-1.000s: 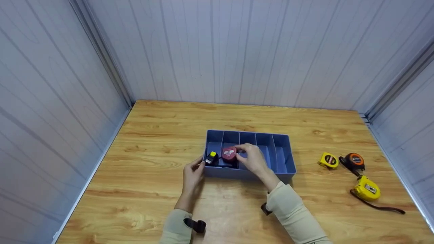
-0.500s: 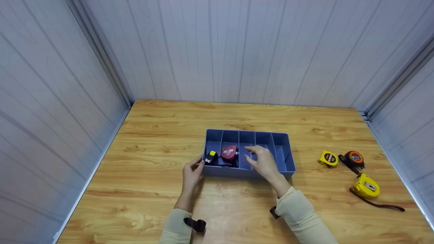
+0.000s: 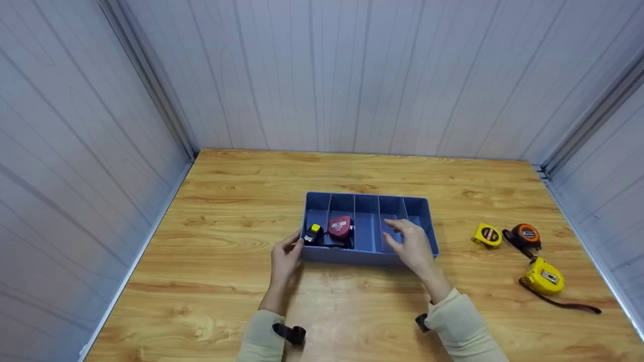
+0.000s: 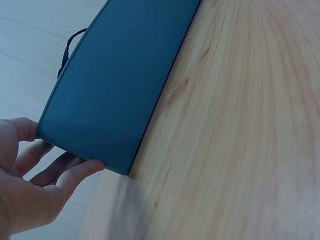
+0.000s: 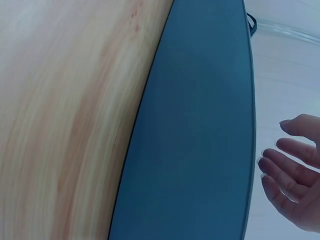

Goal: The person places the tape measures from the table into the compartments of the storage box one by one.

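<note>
**Blue tray between two hands**

Blue divided tray (image 3: pixel 420 246) lies long axis left-right on the wooden counter (image 3: pixel 226 261) in the head view; left hand (image 3: pixel 285 259) touches its left end, right hand (image 3: pixel 413 243) hovers over the right compartments, fingers relaxed, empty. Left wrist view: fingers (image 4: pixel 75 172) straight against the corner. Right wrist view: fingers (image 5: pixel 287 172) loosely spread beside the rim.

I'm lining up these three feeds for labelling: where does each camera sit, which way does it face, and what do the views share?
Head: worn on the head, facing forward and down at the blue tray on the wooden table; both hands and sleeves show.
Left wrist: low beside the left hand, facing along the tray's outer wall; its fingers touch the tray's corner.
Right wrist: low by the right hand, facing the tray's outer wall; open fingers show.
Shared: all three show the tray and tabletop.
</note>
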A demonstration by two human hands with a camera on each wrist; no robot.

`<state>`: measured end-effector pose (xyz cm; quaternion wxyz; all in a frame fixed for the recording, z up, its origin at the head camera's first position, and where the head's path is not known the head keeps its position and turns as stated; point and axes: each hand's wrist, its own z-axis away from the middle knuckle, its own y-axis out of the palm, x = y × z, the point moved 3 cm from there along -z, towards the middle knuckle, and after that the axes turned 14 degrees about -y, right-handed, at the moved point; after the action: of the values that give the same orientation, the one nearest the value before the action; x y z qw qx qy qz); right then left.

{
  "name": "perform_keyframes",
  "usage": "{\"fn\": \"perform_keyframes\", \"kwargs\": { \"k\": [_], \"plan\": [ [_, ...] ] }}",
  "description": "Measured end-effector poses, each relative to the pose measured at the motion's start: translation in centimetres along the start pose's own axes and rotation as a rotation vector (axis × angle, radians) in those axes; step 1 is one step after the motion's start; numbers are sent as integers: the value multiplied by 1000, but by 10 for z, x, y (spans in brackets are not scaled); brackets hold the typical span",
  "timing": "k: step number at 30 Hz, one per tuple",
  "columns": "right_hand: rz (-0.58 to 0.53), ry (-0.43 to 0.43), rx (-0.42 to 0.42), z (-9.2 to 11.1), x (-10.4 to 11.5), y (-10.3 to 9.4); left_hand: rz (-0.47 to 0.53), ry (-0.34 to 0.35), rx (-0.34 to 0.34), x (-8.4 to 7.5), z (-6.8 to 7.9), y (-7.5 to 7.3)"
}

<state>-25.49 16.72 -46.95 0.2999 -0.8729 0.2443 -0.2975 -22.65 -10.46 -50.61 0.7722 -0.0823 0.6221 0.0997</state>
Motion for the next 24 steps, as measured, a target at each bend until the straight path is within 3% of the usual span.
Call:
{"fn": "perform_keyframes", "kwargs": {
  "k": [7,14,24],
  "plan": [
    [12,0,-48,9,-6,-14,13,1,6,3,-4,0],
    [26,92,-50,18,-14,-31,-22,20,2,25,-19,-2],
    [70,214,-95,30,-35,-55,-52,19,-23,27,-21,-2]
  ]
}}
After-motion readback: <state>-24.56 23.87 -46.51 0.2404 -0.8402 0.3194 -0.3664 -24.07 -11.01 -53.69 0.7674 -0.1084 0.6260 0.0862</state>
